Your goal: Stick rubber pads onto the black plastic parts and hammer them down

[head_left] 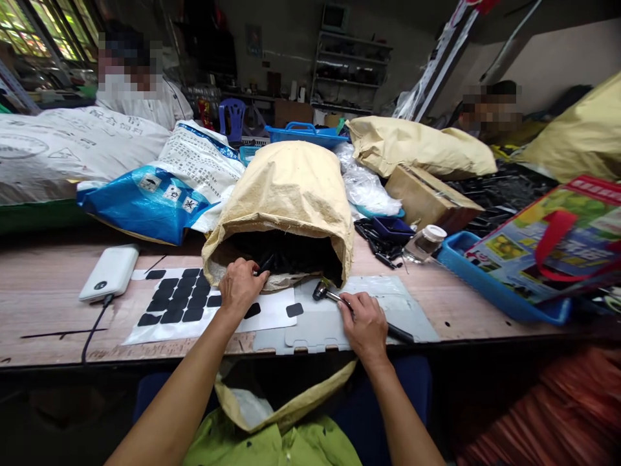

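A tan paper sack point(295, 181) lies on the table with its mouth towards me and dark pieces point(286, 252) inside. At the left of that mouth is my left hand point(239, 285), its fingers closed together beside a black piece; what they grip is partly hidden. My right hand point(365, 323) is wrapped round a small hammer point(334, 296), whose black head rests near the sack's lower lip. Under the hammer lies a grey board point(407, 317). A white sheet with rounded black stickers point(182, 298) is spread left of the sack, with one loose black sticker point(294, 310) nearer the middle.
A white power bank point(109, 275) with a cable sits left. Blue-white bag point(160, 188), clear jar point(425, 243), cardboard box point(422, 194) and blue tray point(514, 298) surround the sack. Another open sack point(315, 404) is at my lap. Two people sit across the table.
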A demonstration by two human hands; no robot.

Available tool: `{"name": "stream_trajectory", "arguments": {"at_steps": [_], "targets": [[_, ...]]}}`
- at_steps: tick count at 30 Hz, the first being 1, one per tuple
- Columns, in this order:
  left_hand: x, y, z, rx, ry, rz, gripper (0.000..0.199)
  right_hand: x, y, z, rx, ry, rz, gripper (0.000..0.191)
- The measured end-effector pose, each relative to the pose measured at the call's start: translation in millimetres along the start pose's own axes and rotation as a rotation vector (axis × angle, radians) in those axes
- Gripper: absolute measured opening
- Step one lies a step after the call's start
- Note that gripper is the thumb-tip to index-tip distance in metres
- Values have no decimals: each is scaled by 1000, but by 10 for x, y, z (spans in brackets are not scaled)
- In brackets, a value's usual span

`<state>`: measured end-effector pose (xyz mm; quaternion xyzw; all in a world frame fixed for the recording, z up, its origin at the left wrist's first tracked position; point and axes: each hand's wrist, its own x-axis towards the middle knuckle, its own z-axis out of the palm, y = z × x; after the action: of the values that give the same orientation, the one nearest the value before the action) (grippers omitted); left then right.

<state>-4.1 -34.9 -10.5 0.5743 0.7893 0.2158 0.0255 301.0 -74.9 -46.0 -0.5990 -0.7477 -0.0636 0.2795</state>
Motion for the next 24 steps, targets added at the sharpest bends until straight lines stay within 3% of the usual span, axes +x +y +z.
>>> {"name": "stream_trajectory", "arguments": {"at_steps": [6,9,12,18,24], "targets": [[-189,-57,-123,-164,149,196,18,0,-17,-13,9,0,9,20],[-423,15,-162,-339,29,394,12,0,-23,-16,14,-2,12,19],[-586,117,-82,-383,-134,499,11,-1,-26,-17,12,4,15,19],[-571,143,182,-421,-286,490,14,-10,-14,-7,-2,16,18,19],[-536,118,231,-450,-322,440,16,-21,-81,-103,92,116,21,24]]}}
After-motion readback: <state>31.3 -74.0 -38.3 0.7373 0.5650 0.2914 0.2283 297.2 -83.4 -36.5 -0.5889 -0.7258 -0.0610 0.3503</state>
